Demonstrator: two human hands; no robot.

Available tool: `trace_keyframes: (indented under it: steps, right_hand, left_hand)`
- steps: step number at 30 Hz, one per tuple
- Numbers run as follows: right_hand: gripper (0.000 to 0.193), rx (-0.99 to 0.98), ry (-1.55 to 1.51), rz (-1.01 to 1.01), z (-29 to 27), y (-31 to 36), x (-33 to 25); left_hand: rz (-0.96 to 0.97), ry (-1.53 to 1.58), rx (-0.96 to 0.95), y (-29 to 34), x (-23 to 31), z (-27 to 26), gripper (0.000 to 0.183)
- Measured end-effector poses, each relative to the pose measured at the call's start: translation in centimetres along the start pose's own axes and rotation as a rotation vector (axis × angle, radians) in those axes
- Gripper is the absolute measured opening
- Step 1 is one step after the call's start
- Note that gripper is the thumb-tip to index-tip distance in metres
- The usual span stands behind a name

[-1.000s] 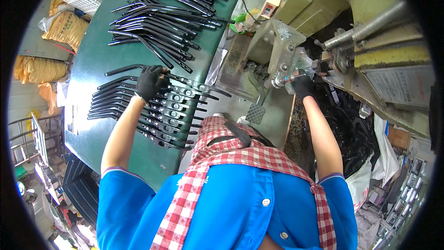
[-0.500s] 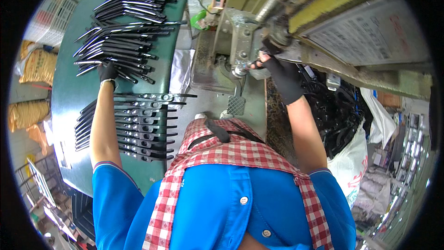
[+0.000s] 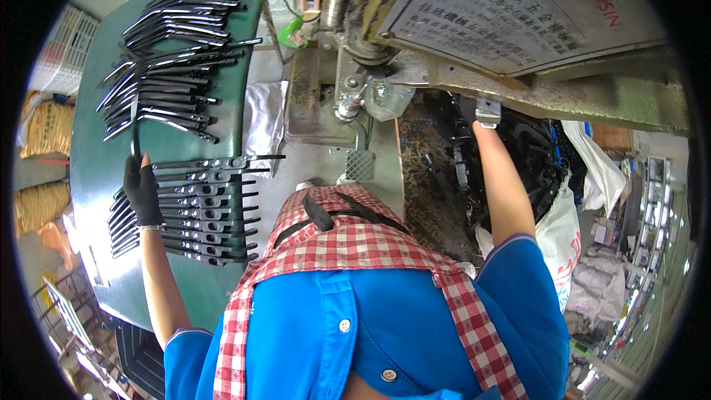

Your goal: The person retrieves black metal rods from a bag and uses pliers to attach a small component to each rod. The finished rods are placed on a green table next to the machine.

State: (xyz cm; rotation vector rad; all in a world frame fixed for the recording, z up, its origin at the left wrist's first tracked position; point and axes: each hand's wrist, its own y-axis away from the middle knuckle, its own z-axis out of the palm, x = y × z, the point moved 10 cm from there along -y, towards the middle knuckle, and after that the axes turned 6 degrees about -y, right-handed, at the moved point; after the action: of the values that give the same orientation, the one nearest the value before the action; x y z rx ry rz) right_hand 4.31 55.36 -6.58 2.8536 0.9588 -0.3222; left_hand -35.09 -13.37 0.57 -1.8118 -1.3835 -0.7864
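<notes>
My left hand (image 3: pixel 141 191), in a black fingerless glove, is closed round the near end of a thin black bar (image 3: pixel 135 127) that points away from me across the table. Beyond it lie piles of bent, glossy black bars (image 3: pixel 178 78). Just to its right is a neat row of flat black pieces with holes (image 3: pixel 215 216), stacked side by side. At the right, my right hand (image 3: pixel 466 109) reaches into a heap of black metal parts (image 3: pixel 522 141). Its dark glove blends with the heap, and its fingers are hidden.
A green table (image 3: pixel 92 152) carries the bars. Ahead stands a machine (image 3: pixel 352 81) with a foot pedal (image 3: pixel 360 165); its large plated body (image 3: pixel 511 22) overhangs the right side. A small metal bracket (image 3: pixel 488 112) sits beside my right wrist. A white sack (image 3: pixel 566 233) holds the heap.
My left hand has drawn back towards me from the bar pile, bringing one bar along. My right hand has left the machine and moved right into the heap. The whole view has shifted.
</notes>
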Motion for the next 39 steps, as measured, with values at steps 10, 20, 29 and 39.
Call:
trace_keyframes:
  steps: [10,20,29,39]
  right_hand:
    - [0.024,-0.206,0.069,0.007,2.2,-2.8,2.2]
    - [0.023,-0.125,-1.465,0.151,-4.2,9.7,-6.0]
    - [0.032,-0.186,-2.286,0.225,-5.5,15.8,-14.2]
    - [0.028,-0.311,-1.773,0.108,-7.0,17.2,-17.9]
  left_hand:
    - [0.207,-0.220,-0.378,5.7,9.7,2.6,0.021]
    - [0.176,-0.116,-0.571,8.6,13.3,7.3,0.034]
    - [0.247,-0.139,-0.793,8.4,15.5,11.6,0.041]
    - [0.204,-0.217,-0.821,8.9,14.1,10.7,0.031]
